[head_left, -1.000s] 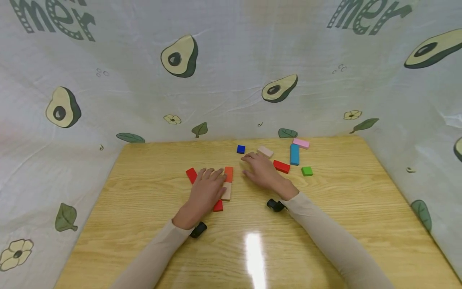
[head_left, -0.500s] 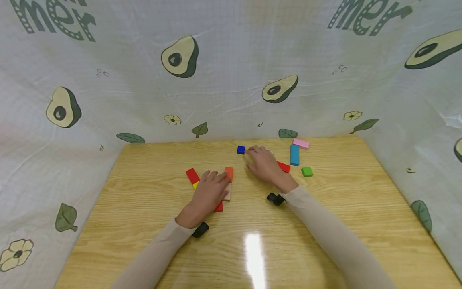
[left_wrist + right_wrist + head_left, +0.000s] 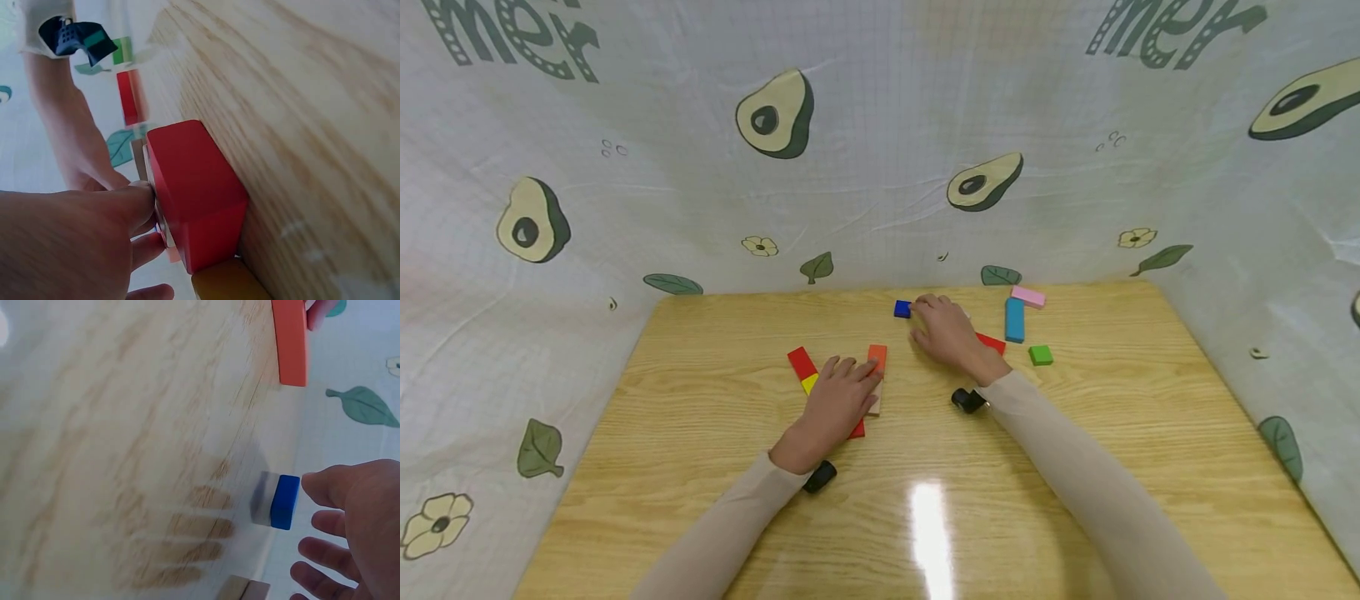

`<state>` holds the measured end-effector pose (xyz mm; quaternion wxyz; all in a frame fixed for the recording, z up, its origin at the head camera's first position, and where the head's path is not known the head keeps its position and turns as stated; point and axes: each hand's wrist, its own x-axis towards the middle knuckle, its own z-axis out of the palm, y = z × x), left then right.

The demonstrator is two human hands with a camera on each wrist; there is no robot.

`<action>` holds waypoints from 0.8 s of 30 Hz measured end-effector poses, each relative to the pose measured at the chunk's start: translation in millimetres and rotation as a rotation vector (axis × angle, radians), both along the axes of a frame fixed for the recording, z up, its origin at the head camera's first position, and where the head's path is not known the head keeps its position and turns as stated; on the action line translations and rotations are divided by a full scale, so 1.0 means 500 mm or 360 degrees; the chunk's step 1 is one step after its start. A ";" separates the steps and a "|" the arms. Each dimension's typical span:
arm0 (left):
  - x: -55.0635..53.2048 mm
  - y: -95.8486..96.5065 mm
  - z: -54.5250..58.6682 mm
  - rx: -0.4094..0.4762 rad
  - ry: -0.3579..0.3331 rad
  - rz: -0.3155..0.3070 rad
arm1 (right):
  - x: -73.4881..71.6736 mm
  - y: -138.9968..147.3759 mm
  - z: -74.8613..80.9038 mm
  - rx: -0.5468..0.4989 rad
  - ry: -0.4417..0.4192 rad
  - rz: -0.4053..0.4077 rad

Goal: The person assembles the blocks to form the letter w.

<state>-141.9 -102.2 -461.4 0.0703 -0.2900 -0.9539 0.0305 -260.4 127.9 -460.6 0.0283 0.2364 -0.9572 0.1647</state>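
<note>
The far blue block (image 3: 902, 309) looks light and rigid; pinch its sides. The right hand (image 3: 947, 335) is unclenched beside it; the left hand (image 3: 837, 396) lies loosely spread.

The left hand (image 3: 838, 396) hides part of the yellow block (image 3: 809, 383) at its ten o'clock. The right wrist view crops the orange block (image 3: 292, 347) at one o'clock and the pale block (image 3: 255, 591) at five.

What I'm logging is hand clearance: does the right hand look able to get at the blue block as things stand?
Probably yes: the right hand is right beside the blue block, and nothing visible stands between them.
</note>
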 end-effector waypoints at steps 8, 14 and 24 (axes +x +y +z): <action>0.002 0.006 -0.004 -0.0029 0.0044 0.0054 | -0.016 -0.006 0.000 0.0057 -0.0016 -0.0018; 0.004 0.010 -0.007 0.0000 0.0053 0.0069 | -0.025 -0.010 -0.004 0.0071 -0.0018 -0.0032; 0.005 0.015 -0.008 -0.0077 0.0053 0.0115 | -0.034 -0.024 -0.009 0.0144 0.0038 -0.0009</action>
